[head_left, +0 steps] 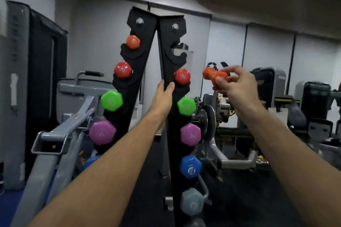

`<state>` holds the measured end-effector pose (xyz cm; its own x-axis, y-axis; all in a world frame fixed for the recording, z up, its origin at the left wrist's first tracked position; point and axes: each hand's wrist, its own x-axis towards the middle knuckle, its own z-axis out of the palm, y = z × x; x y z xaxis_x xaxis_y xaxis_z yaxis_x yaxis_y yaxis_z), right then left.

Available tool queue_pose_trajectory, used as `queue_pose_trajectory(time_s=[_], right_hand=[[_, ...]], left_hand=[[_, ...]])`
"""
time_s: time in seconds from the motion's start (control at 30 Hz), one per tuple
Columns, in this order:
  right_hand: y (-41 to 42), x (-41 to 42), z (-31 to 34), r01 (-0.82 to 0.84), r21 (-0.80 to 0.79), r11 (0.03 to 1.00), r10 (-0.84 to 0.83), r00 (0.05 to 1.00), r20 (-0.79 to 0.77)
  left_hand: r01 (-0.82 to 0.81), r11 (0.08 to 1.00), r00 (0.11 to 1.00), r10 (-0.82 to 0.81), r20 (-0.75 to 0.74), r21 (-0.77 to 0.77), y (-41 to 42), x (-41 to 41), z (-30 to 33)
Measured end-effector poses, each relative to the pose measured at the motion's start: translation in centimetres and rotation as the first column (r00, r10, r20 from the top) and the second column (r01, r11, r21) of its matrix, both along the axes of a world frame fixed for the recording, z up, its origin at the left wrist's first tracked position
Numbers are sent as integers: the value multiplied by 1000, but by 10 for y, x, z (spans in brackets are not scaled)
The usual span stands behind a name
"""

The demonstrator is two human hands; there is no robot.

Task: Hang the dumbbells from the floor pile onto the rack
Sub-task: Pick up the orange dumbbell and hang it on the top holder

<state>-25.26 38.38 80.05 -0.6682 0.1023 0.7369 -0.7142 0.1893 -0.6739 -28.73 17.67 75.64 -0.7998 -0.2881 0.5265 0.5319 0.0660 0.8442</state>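
A tall black A-shaped rack stands before me with two hooked uprights. Its left upright carries an orange dumbbell, then red, green, purple and blue ones below. Red, green, purple, blue and grey dumbbells hang on the right upright, whose top hook holds nothing. My left hand grips the edge of the right upright beside the red dumbbell. A small orange dumbbell is held in my right hand, level with the red one and to the right of the rack.
Grey gym machine frames stand left of the rack, and a weight-plate machine sits right behind it. Black padded equipment fills the far right. The floor is dark.
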Motion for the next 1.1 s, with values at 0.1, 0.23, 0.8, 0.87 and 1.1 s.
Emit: queue_pose_trajectory(time_s=[0.1,0.23,0.8,0.87,1.1], right_hand=[[-25,-15,50,41,25,999,-40,998,-57],[-56,-35,96,130,68,989,-120,984,-135],[-102,-73,102,49,259,965,-5,985,-170],[-97,-77,101,-10,275,961,52,988,-147],[-106,-89,101,-116,264,958,137,989,-62]], left_hand=[[8,1000,1000,-8,16,-16,0,2,11],[42,999,999,-42,26,6,-1,7,15],[76,997,997,-76,32,-11,-12,0,17],[78,997,996,-78,42,-4,-11,2,19],[71,997,997,-71,37,-5,-12,15,30]])
